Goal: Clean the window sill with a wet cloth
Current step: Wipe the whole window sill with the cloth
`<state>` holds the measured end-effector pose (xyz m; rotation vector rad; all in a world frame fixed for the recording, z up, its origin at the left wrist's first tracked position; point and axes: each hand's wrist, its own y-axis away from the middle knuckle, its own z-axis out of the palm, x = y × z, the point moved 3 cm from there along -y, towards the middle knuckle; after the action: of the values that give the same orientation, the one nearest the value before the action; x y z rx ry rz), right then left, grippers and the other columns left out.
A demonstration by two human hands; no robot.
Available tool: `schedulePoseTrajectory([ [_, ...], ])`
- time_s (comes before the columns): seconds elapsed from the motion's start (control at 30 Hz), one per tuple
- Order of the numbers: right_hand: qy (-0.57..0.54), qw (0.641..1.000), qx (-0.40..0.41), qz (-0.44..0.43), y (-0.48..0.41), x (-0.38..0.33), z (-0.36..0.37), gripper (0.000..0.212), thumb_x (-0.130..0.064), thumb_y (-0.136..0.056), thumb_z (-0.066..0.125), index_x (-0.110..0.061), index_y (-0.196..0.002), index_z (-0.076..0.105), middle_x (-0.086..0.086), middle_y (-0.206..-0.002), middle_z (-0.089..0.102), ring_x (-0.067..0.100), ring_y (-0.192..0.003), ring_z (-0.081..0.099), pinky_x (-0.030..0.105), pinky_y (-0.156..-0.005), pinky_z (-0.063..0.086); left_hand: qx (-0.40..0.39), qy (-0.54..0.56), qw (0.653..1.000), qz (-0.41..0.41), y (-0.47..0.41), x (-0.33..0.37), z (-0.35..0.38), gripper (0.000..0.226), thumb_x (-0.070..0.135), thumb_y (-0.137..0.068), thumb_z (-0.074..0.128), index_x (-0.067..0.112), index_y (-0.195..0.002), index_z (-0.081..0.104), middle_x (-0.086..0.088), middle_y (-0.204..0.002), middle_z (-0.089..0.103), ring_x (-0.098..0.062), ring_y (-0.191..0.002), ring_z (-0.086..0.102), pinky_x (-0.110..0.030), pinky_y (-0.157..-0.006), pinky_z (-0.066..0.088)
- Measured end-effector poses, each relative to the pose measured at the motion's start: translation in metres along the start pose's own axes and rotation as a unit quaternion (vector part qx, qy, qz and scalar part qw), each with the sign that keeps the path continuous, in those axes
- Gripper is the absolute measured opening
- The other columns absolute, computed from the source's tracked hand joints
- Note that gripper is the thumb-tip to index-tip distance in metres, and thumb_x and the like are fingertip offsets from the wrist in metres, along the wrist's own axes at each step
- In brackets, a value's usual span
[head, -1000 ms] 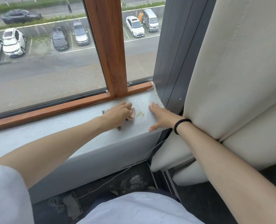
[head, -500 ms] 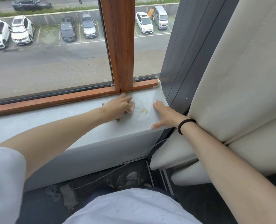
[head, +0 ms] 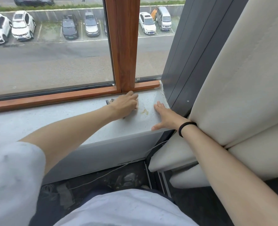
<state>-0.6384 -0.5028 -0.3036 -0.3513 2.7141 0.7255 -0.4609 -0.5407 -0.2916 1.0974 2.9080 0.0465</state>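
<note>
Cloth point(head: 109, 101): on the sill point(head: 53, 118), just left of the stain point(head: 145, 112). Mostly hidden under your left hand point(head: 124, 106). A patterned corner shows on the hand's far-left side and a pale edge peeks out at the fingertips, on the stain side.

Stain: a small yellow-brown smear on the grey stone, apart from the cloth edge but close to it. It sits between your two hands.

Left hand: fingers bent down over the cloth, which is bunched under palm and fingers. How hard you press cannot be told from here.

Right hand point(head: 165, 116): just right of the stain, flat on the sill with fingers straight and the thumb at the front edge. It holds nothing and looks like a brace.

Key relation: the stain lies to the right of the cloth, along the sill's long axis, which runs parallel to the wooden frame point(head: 53, 98) behind the stain. Both hands are close to it, but the left has the cloth, so the wipe is its job.

Judgement: a short rightward stroke should take the cloth over the stain. Your right hand sits just past it, so expect to stop short or lift it clear.
</note>
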Motion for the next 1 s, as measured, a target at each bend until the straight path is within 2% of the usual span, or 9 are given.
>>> schedulePoseTrajectory([
  [0.13, 0.002, 1.000, 0.000, 0.001, 0.001, -0.001, 0.000, 0.117, -0.041, -0.072, 0.079, -0.009, -0.152, 0.000, 0.007, -0.159, -0.010, 0.018, -0.147, -0.008, 0.034, -0.118, 0.008, 0.018, -0.006, 0.996, 0.085, 0.010, 0.019, 0.010, 0.017, -0.006, -0.087, 0.048, -0.001, -0.085, 0.064, -0.011, -0.093, 0.051, -0.023, -0.083, 0.041, -0.032, -0.062, 0.040],
  [0.2, 0.003, 1.000, -0.001, 0.000, 0.001, -0.002, -0.001, 0.117, -0.040, -0.072, 0.079, -0.009, -0.152, -0.001, 0.007, -0.159, -0.011, 0.018, -0.146, -0.008, 0.034, -0.118, 0.008, 0.003, -0.005, 0.993, 0.114, 0.025, 0.009, 0.014, 0.015, -0.007, -0.083, 0.053, 0.004, -0.080, 0.062, -0.007, -0.088, 0.048, -0.019, -0.079, 0.036, -0.030, -0.056, 0.035],
  [0.33, -0.002, 1.000, -0.001, 0.001, 0.002, -0.002, 0.000, 0.116, -0.039, -0.073, 0.079, -0.009, -0.152, -0.001, 0.007, -0.159, -0.011, 0.017, -0.146, -0.009, 0.034, -0.118, 0.007, -0.021, 0.010, 0.998, 0.052, 0.013, -0.009, 0.003, 0.024, -0.011, -0.084, 0.042, 0.010, -0.083, 0.052, -0.008, -0.098, 0.046, -0.018, -0.086, 0.033, -0.031, -0.062, 0.035],
  [0.43, -0.008, 1.000, 0.002, -0.002, 0.002, -0.002, -0.002, 0.115, -0.038, -0.073, 0.079, -0.009, -0.152, -0.001, 0.006, -0.159, -0.012, 0.017, -0.146, -0.009, 0.032, -0.117, 0.006, -0.017, 0.020, 1.000, -0.002, -0.004, 0.004, -0.004, 0.022, -0.012, -0.085, 0.041, 0.003, -0.088, 0.057, -0.008, -0.097, 0.044, -0.019, -0.089, 0.034, -0.031, -0.061, 0.034],
  [0.6, -0.016, 1.000, 0.001, -0.005, 0.001, -0.001, -0.001, 0.113, -0.036, -0.074, 0.078, -0.009, -0.152, 0.000, 0.006, -0.159, -0.012, 0.017, -0.146, -0.009, 0.031, -0.117, 0.006, -0.030, 0.051, 0.992, 0.110, 0.031, 0.003, 0.008, 0.018, -0.004, -0.090, 0.046, 0.007, -0.079, 0.056, 0.000, -0.085, 0.037, -0.016, -0.082, 0.032, -0.029, -0.060, 0.026],
  [0.77, -0.016, 1.000, -0.005, -0.006, 0.003, -0.002, -0.002, 0.113, -0.036, -0.075, 0.077, -0.009, -0.152, -0.001, 0.005, -0.159, -0.012, 0.016, -0.146, -0.009, 0.031, -0.117, 0.006, -0.011, 0.046, 0.999, 0.009, 0.011, -0.023, -0.004, 0.030, -0.018, -0.081, 0.044, 0.010, -0.071, 0.040, -0.004, -0.084, 0.035, -0.019, -0.082, 0.034, -0.032, -0.058, 0.026],
  [0.87, -0.018, 1.000, -0.002, -0.006, 0.002, -0.003, -0.002, 0.114, -0.036, -0.075, 0.078, -0.009, -0.152, -0.002, 0.006, -0.159, -0.013, 0.016, -0.146, -0.010, 0.031, -0.117, 0.006, -0.012, 0.079, 0.996, 0.037, 0.009, 0.004, 0.004, 0.022, -0.011, -0.086, 0.046, 0.007, -0.073, 0.047, -0.002, -0.082, 0.035, -0.018, -0.081, 0.032, -0.034, -0.059, 0.028],
  [0.93, -0.019, 1.000, -0.003, -0.004, 0.001, -0.003, -0.002, 0.114, -0.036, -0.074, 0.078, -0.009, -0.152, -0.002, 0.006, -0.159, -0.013, 0.016, -0.146, -0.010, 0.030, -0.117, 0.006, -0.028, 0.104, 0.991, 0.079, 0.022, 0.010, 0.009, 0.014, -0.007, -0.086, 0.048, 0.003, -0.083, 0.057, -0.007, -0.089, 0.040, -0.022, -0.087, 0.036, -0.038, -0.066, 0.037],
  [1.0, -0.019, 1.000, -0.003, -0.004, 0.001, -0.003, -0.001, 0.114, -0.036, -0.074, 0.078, -0.009, -0.152, -0.001, 0.007, -0.159, -0.012, 0.016, -0.146, -0.010, 0.031, -0.117, 0.005, -0.039, 0.112, 0.991, 0.070, 0.026, 0.000, 0.008, 0.016, 0.001, -0.091, 0.050, 0.002, -0.102, 0.061, -0.016, -0.111, 0.047, -0.027, -0.105, 0.040, -0.037, -0.084, 0.036],
])
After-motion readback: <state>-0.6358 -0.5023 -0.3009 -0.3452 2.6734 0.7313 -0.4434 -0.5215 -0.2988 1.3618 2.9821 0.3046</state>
